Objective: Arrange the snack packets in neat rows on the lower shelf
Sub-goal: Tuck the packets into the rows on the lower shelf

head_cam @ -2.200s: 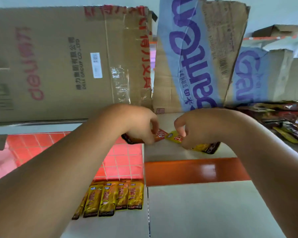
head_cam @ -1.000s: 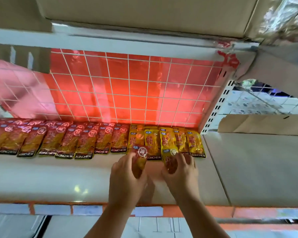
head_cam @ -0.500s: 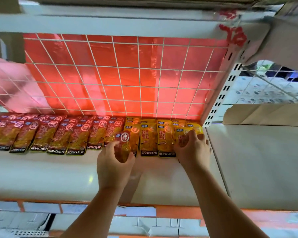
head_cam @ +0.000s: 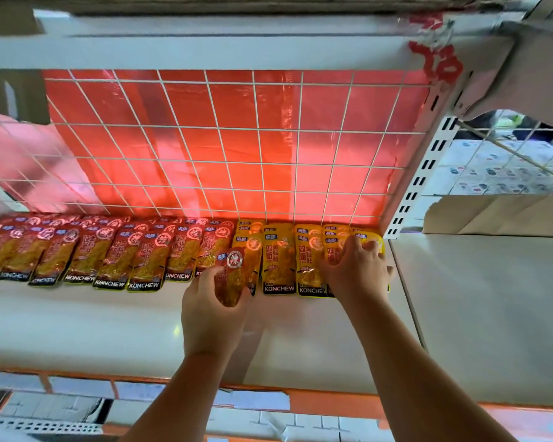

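I read "KONCHEW" in white along the bottom edge of the red foil snack packets [head_cam: 144,260] and the yellow foil snack packets [head_cam: 278,266]; other print blurs.

Bright red backlight, wide-angle warping, blurred edges.

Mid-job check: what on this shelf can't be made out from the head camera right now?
Head view: the right hand covers the rightmost yellow packets; whether it grips one or only presses is unclear.
Head view: the left hand hides the lower half of the red packet it holds.
Head view: the red row runs off the left edge; count unknown.
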### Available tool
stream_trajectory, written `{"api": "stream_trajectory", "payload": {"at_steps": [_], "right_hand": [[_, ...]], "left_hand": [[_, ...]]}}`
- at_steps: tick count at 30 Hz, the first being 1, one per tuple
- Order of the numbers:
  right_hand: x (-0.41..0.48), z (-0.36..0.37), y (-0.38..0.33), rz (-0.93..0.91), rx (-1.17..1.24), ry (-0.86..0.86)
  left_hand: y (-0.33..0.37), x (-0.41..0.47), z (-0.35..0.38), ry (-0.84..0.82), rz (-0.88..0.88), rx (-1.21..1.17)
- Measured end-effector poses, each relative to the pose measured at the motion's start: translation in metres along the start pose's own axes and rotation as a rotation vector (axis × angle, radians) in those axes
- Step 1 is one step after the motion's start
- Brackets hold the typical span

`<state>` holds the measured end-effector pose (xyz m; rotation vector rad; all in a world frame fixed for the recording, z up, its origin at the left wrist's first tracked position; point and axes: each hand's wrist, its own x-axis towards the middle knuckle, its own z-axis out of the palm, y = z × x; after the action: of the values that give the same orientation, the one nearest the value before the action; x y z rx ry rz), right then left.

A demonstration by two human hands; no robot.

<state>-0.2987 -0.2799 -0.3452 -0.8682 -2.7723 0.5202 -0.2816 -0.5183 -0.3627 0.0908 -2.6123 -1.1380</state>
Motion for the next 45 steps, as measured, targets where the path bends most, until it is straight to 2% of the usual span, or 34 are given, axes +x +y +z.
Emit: {"api": "stream_trajectory", "payload": {"at_steps": [12,15,18,22,31,39,45], "right_hand": [[0.001,-0.011,0.003,-0.023,-0.026,-0.066],[-0.006,-0.019,-0.001,-0.043,0.076,-0.001],[-0.027,-0.019,-0.014,-0.150,0.132,0.081],[-0.061,-0.006,-0.037,-0.234,0.152,0.088],[-0.105,0.023,-0.083,-0.298,0.083,0.092],[-0.113,0.034,-0.088,-0.308,0.055,0.061],[-0.107,0.037,-0.087,-0.345,0.070,0.054]], "left_hand": [[0.001,-0.001,0.001,0.024,0.003,0.005],[0.002,0.000,-0.002,0.012,0.009,-0.013],[0.007,0.001,-0.007,0.005,-0.033,-0.064],[0.003,0.005,-0.018,-0.010,-0.037,-0.149],[-0.055,0.069,-0.064,-0.023,0.137,0.222],[-0.064,0.100,-0.053,-0.101,0.149,0.434],[-0.065,0.101,-0.044,-0.119,0.135,0.490]]}}
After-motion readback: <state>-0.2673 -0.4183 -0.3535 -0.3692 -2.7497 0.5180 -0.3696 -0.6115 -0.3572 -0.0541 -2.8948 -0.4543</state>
